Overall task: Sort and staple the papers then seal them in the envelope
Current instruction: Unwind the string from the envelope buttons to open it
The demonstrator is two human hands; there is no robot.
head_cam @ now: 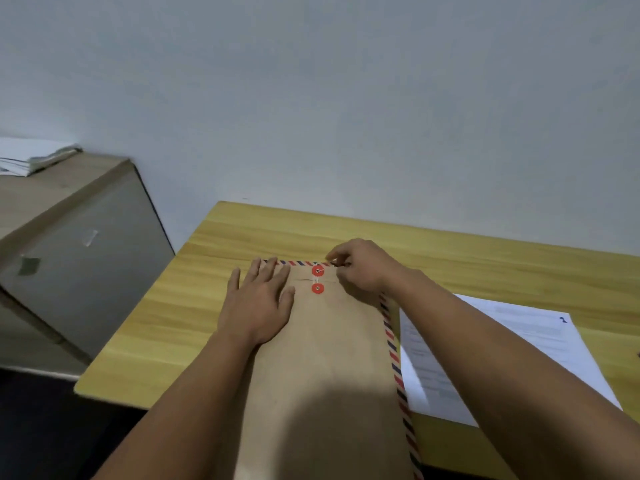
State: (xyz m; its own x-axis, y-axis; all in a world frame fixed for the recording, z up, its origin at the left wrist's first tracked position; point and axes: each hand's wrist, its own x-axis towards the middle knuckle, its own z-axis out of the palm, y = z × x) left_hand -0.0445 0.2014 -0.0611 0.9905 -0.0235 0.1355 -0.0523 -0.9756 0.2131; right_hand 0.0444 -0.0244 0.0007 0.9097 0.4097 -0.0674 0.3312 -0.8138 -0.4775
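On the yellow wooden bench (214,306) a brown envelope (332,358) is laid lengthwise, its closed flap at the far end and its edges trimmed with red and blue stripes. Two red button discs are fixed near the flap, the upper disc (318,270) on the flap and the lower disc (317,288) just below the flap's edge, and a thin white string (316,279) is seen running between them. The envelope is pressed flat by the left hand (259,299), whose fingers are spread straight over the paper to the left of the discs. The right hand (360,268) is held at the far right corner of the flap, its fingers curled and pinched together just beside the upper disc (the string's end appears to be held there, though the detail is too small to be sure). To the right of the envelope, printed white papers (519,337) are spread on the bench, partly covered by the right forearm, with a blue "2" marked at the far corner. Beyond the bench's left edge a grey cabinet (79,271) is seen, with a stack of white sheets (31,157) lying on top.
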